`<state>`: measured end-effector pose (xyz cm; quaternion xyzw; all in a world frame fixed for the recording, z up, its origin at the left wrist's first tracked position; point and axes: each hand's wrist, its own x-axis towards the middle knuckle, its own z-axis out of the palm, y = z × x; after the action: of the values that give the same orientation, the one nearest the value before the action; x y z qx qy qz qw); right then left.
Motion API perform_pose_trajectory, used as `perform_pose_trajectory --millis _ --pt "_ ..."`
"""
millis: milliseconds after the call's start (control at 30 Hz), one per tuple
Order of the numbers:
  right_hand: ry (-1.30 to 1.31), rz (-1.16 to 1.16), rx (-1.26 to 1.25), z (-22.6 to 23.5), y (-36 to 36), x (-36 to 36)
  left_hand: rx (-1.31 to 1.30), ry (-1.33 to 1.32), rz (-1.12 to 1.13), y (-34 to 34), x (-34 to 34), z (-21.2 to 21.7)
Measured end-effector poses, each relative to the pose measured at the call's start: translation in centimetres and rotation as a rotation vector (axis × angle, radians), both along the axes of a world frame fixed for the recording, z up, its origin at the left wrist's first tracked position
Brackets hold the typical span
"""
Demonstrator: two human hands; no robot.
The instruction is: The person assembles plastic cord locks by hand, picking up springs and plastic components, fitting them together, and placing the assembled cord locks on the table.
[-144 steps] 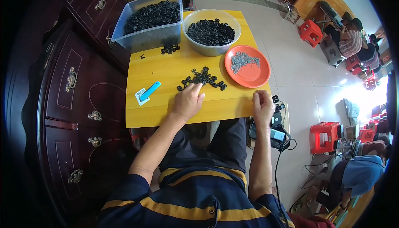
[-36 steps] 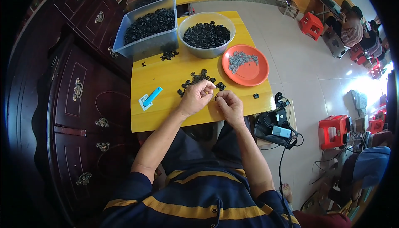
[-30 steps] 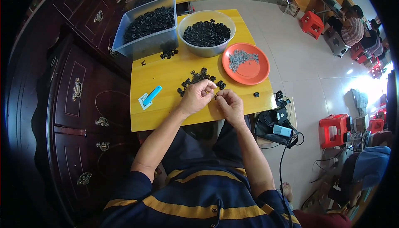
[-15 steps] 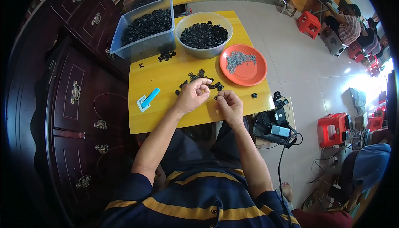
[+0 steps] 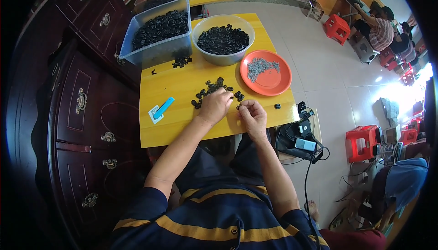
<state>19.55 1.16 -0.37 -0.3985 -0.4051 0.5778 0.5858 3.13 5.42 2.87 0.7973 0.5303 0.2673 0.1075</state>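
Note:
A loose pile of small black oval plastic pieces [image 5: 211, 87] lies on the yellow table [image 5: 182, 129]. My left hand [image 5: 215, 107] is at the near edge of this pile, back up, its fingers bent together; whatever is between the fingertips is hidden. Just to its right, my right hand [image 5: 253, 117] pinches a small black plastic piece [image 5: 238, 107] between thumb and fingertips. An orange plate [image 5: 273, 86] beyond my right hand holds many small grey slender parts [image 5: 260, 69]. One single black piece [image 5: 277, 106] rests near the table's right edge.
A clear bin [image 5: 157, 51] and a round translucent tub [image 5: 223, 58], both filled with black pieces, stand at the back. A light-blue-handled tool [image 5: 163, 108] lies at left. Dark drawers [image 5: 86, 154] flank the table; a black bag [image 5: 292, 136] sits at right. Other people sit farther right.
My left hand has turned over and its fingers have curled down toward the pile. My right hand keeps its pinch in nearly the same place.

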Motion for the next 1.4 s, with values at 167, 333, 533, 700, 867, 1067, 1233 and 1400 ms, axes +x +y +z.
perform_pose_trajectory --millis 167,333,533,700,867,1067,1233,1400 --pt "0.009 -0.004 0.002 0.2 -0.1 -0.1 0.100 -0.149 -0.023 -0.4 -0.6 -0.3" --pt "-0.009 0.045 -0.017 -0.1 0.0 0.1 -0.237 -0.598 -0.016 -2.0 -1.2 -0.9" --pt "-0.036 0.059 -0.020 0.1 0.0 0.0 -0.605 -1.084 0.034 -2.8 -1.7 -0.9" --pt "-0.094 0.059 -0.026 0.1 0.1 -0.1 -0.621 -1.103 -0.011 -2.8 -1.8 -1.3" --pt "-0.133 0.067 -0.018 0.0 0.2 -0.1 -0.637 -1.121 -0.105 -2.9 -2.0 -1.9" --pt "-0.193 0.107 -0.023 0.4 0.2 0.0 -0.604 -1.120 -0.154 -3.4 -2.0 -1.9" --pt "-0.218 0.108 0.016 0.3 0.3 0.0 -0.582 -1.104 -0.161 -3.5 -1.9 -1.7" --pt "-0.237 0.091 0.033 0.0 0.3 0.0 -0.581 -1.114 -0.170 -3.5 -2.1 -1.9"
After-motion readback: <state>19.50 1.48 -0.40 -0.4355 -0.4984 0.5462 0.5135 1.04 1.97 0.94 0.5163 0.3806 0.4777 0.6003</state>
